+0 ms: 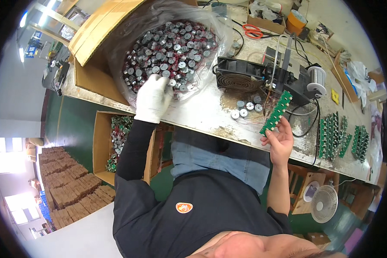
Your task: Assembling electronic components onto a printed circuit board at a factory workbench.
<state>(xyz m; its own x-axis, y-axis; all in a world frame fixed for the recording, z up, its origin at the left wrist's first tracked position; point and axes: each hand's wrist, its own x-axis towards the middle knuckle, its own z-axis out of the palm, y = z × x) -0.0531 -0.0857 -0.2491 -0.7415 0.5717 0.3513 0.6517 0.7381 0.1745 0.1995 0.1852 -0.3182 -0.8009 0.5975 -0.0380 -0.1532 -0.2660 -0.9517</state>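
Note:
My left hand [152, 98], in a white glove, reaches over the near edge of a heap of small round metal motors [172, 49] with thin red wires. Its fingers curl down among them, and the fingertips are partly hidden, so what they pinch does not show. The heap lies in a clear plastic bag [219, 32]. My bare right hand [281, 139] grips the lower end of a long green circuit board [277, 112], which tilts up toward a black bench machine [288, 79]. Several loose motors [244, 112] sit on the table left of the board.
A black fan [238, 73] and a solder wire spool [317, 80] flank the machine. More green boards [330, 136] stand in rows at the right. Red-handled scissors [252, 31] lie at the back. A cardboard box [99, 148] of parts stands below the table's left edge.

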